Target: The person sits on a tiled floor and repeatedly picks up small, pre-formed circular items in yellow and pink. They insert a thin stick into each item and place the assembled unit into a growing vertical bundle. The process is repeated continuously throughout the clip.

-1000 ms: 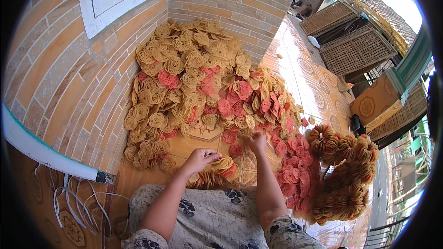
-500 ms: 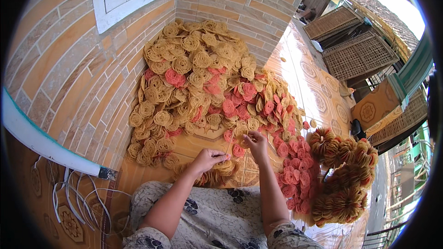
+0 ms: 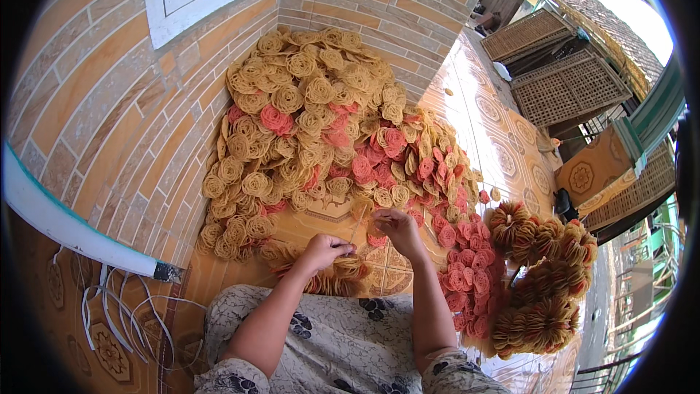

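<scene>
My left hand (image 3: 326, 253) is pinched closed low in front of my lap. From its fingertips a thin pale strand or stick (image 3: 355, 232) rises; I cannot tell which. A tan lacy coiled disc (image 3: 361, 209) shows near the strand's upper end, and whether it is threaded on is unclear. Just right of it, my right hand (image 3: 399, 233) is curled with thumb and fingers together; anything in them is hidden. Under my left hand a packed row of discs (image 3: 332, 282) lies by my lap. A large heap of tan discs (image 3: 300, 106), mixed with pink-red ones (image 3: 277, 121), spreads ahead.
Pink-red discs (image 3: 472, 270) lie right of my right forearm. Beyond them are thick bundles of discs (image 3: 539, 321). A brick-patterned wall (image 3: 109, 117) bounds the left side; loose white straps (image 3: 120, 314) lie below it. Woven racks (image 3: 569, 87) stand at the far right.
My right hand has moved slightly left and down, and its fingers have curled. The tan disc near its fingertips now sits farther left, by the strand. My left hand has barely moved.
</scene>
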The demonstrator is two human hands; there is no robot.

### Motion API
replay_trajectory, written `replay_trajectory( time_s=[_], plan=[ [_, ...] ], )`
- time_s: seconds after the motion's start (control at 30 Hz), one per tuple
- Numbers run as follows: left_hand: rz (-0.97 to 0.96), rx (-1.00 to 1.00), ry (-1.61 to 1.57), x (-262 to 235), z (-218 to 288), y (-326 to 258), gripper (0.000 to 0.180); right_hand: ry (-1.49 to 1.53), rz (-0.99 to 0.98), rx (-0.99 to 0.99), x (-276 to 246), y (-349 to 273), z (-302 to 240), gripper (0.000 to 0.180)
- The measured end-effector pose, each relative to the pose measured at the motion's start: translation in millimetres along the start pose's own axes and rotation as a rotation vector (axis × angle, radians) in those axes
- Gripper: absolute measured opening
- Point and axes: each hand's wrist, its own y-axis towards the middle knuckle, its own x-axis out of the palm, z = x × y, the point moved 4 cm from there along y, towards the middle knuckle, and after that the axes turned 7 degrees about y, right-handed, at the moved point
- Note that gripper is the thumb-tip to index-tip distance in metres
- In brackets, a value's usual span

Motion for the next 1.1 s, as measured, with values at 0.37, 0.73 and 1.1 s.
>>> replay_trajectory(
  time_s=[0.37,0.73,1.1],
  plan=[
    [-0.104,0.011,0.054,2,12,-8,0.023,0.261,0.105,-0.049,15,9,4,0.035],
    [0.083,0.012,0.16,-7,-5,1,0.021,0.491,0.147,-0.156,21,16,8,0.037],
    [-0.009,-0.109,0.1,-14,-9,2,0.021,-0.051,0.179,0.136,16,35,63,0.034]
  ],
)
